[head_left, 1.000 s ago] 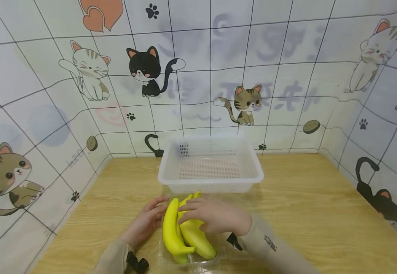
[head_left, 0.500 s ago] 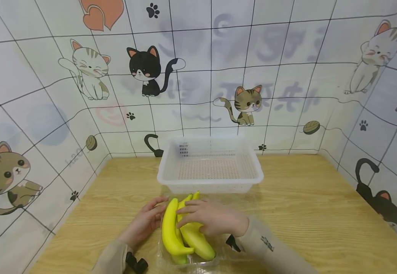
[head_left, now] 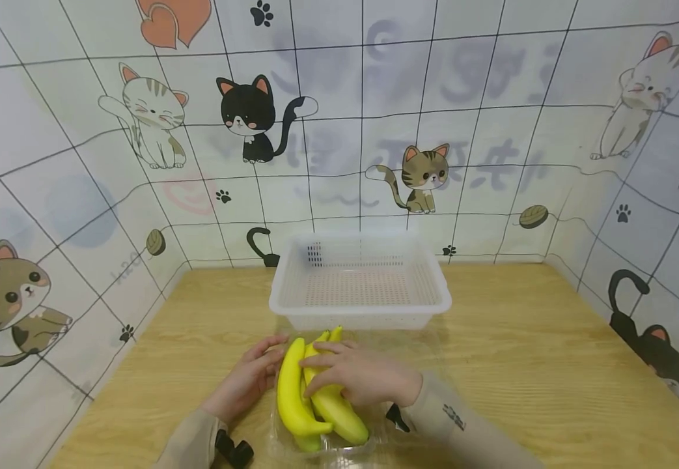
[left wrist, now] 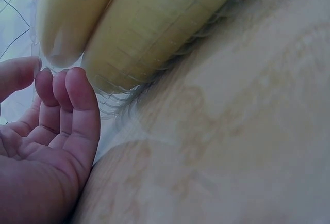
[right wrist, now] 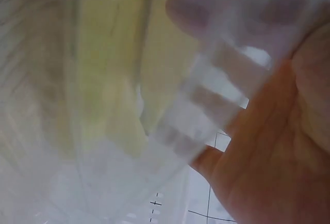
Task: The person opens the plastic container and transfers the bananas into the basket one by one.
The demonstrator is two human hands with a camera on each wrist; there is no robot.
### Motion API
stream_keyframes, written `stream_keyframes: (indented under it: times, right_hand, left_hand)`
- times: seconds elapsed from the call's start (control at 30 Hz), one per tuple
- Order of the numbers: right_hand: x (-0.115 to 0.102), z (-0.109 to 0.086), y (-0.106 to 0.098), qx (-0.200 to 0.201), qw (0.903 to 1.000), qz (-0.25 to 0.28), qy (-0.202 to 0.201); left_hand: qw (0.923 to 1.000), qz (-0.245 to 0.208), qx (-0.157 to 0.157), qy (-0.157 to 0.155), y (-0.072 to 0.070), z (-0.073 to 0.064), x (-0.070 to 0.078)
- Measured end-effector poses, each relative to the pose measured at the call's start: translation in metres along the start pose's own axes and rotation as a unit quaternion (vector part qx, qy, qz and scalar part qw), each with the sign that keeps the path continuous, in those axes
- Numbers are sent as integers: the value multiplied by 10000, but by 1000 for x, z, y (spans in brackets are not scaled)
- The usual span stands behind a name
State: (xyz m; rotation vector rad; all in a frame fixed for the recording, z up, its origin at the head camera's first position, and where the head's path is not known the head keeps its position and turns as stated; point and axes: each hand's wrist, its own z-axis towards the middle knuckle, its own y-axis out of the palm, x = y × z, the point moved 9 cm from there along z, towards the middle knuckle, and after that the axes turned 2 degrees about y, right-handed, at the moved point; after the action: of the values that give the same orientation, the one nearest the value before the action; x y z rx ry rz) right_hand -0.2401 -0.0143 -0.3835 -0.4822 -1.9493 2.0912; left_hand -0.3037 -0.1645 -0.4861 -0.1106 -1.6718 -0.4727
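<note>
Several yellow bananas (head_left: pixel 295 391) lie together in a clear plastic box (head_left: pixel 347 451) at the near middle of the table. At its left side, my left hand (head_left: pixel 251 378) has curled fingers and a thumb at the box's edge. The left wrist view shows that thumb and the bent fingertips (left wrist: pixel 77 87) against the thin plastic wall. My right hand (head_left: pixel 368 372) lies over the bananas, fingers spread and lightly bent across the middle one. Seen through blurry plastic in the right wrist view, the right hand (right wrist: pixel 268 141) has a digit over a banana (right wrist: pixel 170 43).
Behind the box stands a white perforated plastic basket (head_left: pixel 359 312), with nothing in it. Cat-printed tile sheeting (head_left: pixel 339 156) covers the walls around the wooden table (head_left: pixel 509 352). A black wrist mount (head_left: pixel 234 449) sits on the left sleeve.
My right hand has shifted slightly toward the near left over the bananas. The left hand, bananas and box stay put.
</note>
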Motion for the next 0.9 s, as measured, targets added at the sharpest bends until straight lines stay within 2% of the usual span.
stream_keyframes:
  times: [0.2,0.47,0.7,0.9]
  right_hand:
    - [3,0,4,43,10000,6,-14]
    - [2,3,6,225,9996,-150,-92]
    - [6,4,8,293,9994,-186,-72]
    - [7,4,3,425,9989,-173,-89]
  left_hand:
    - [9999,136,9,54,1,2,2]
    - [9996,-37,-203,192,3,-1,3]
    - [9998,94,-59,149,2,-1,2]
    - [9997,110,-110,184,3,0,4]
